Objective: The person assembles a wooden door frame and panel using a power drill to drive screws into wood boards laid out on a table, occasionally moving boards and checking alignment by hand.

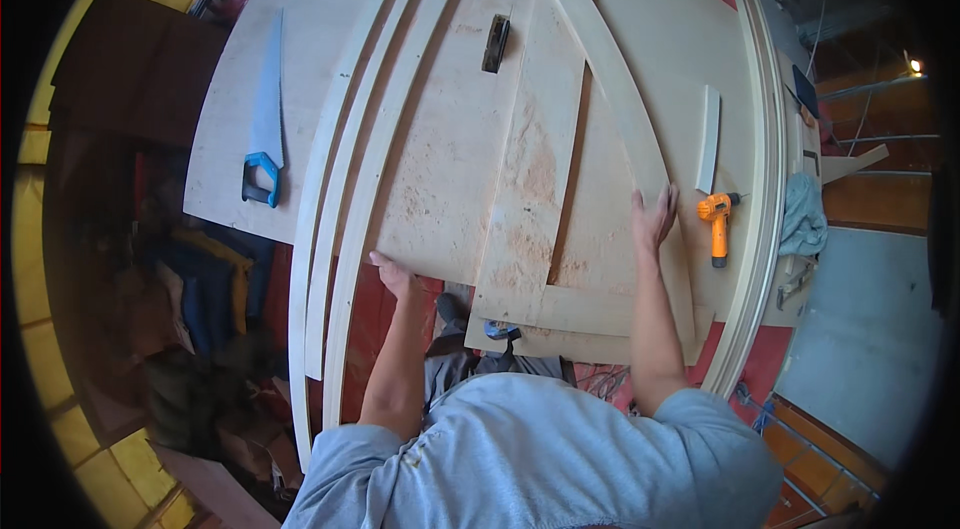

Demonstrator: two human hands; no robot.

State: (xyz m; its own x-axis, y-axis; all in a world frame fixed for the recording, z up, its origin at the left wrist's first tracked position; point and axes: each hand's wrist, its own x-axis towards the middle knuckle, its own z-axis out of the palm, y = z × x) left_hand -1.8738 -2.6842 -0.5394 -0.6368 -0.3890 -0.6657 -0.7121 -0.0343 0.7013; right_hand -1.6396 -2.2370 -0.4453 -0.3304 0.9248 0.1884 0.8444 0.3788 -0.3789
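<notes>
My left hand (397, 277) is at the near table edge, left of my body. Its visible fingers stretch to the right side of a long pale wooden strip (395, 109), touching or nearly touching it; the rest of that hand is unclear. On the right, my right hand (653, 217) is closed over a curved wooden strip (612, 79), thumb on one side and fingers on the other. That strip lies across a flat wooden frame (520, 169) dusted with shavings. Two more long strips (352, 109) run alongside the left one.
A handsaw (268, 114) with a blue handle lies far left on the wooden tabletop (225, 144). A dark hand plane (495, 43) sits near the middle. An orange drill (717, 227) and a short pale piece (709, 139) lie right, beside long bundled strips (765, 129) and a greenish cloth (803, 214).
</notes>
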